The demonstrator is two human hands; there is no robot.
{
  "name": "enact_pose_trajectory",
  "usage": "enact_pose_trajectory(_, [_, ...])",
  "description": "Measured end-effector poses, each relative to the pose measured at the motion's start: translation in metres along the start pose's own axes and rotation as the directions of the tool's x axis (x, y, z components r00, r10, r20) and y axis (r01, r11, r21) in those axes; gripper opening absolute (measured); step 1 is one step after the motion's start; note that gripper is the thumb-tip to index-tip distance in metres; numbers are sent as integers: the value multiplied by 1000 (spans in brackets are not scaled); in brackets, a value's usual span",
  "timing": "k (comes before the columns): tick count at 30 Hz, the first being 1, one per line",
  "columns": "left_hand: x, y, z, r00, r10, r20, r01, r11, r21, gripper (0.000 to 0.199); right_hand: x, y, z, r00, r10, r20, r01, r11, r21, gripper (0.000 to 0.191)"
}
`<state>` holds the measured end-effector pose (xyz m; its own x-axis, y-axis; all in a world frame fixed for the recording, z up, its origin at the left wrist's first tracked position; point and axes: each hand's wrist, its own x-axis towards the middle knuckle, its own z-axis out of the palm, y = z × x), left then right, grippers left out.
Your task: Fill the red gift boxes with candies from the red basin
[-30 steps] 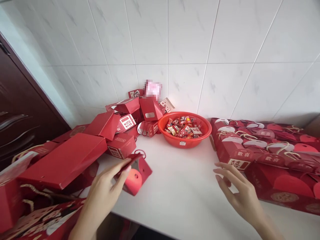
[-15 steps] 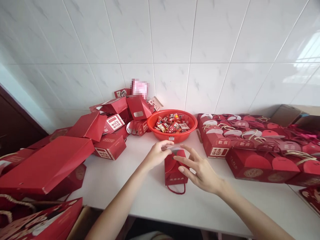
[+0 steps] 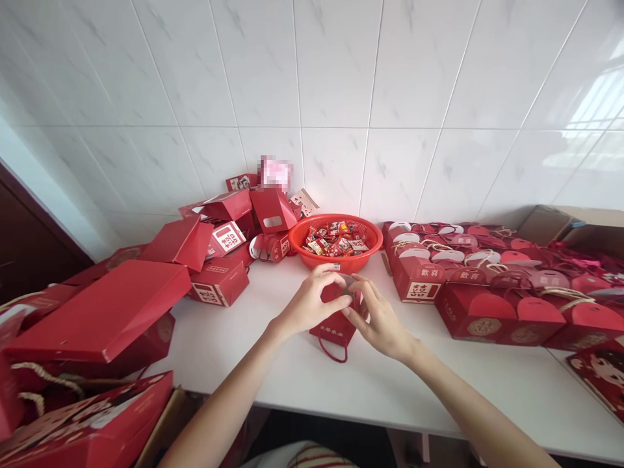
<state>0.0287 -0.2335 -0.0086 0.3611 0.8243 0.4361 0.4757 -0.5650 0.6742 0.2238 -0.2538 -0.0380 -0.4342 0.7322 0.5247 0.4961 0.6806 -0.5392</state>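
A small red gift box [image 3: 335, 327] with a dark red cord handle stands on the white table, its front tilted toward me. My left hand [image 3: 314, 300] pinches the box's top flap from the left, thumb and fingers curled round it. From the right, my right hand [image 3: 377, 315] grips the same top flaps, its fingers bent close to the left thumb. The fingers partly hide the flaps. Just behind the hands is a red plastic basket [image 3: 336, 261] holding wrapped candies [image 3: 336, 239].
Rows of closed red boxes [image 3: 480, 309] with rope handles fill the right side. Red boxes [image 3: 107, 305] are piled on the left, with an open carton [image 3: 163, 426] at the lower left. A brown cardboard box [image 3: 548, 224] stands at the back right, against the tiled wall.
The small box has tilted and shifted slightly left. My right hand's spread fingers have closed onto its top, and my left hand has come nearer to them. The view has shifted slightly.
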Motion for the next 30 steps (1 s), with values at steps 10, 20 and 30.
enact_pose_trajectory(10, [4, -17, -14, 970, -241, 18, 241, 960, -141, 46, -4, 13, 0, 991, 103, -87, -90, 986, 138, 28])
enact_pose_trajectory(20, [4, -39, -25, 876, -470, 112, 475, 796, -374, 63, 2, 18, 0, 976, 210, 56, -217, 958, 189, 44])
enact_pose_trajectory(30, [5, -28, -18, 865, -490, 110, 494, 792, -360, 54, 2, 13, -13, 999, 27, 27, -33, 955, 296, 35])
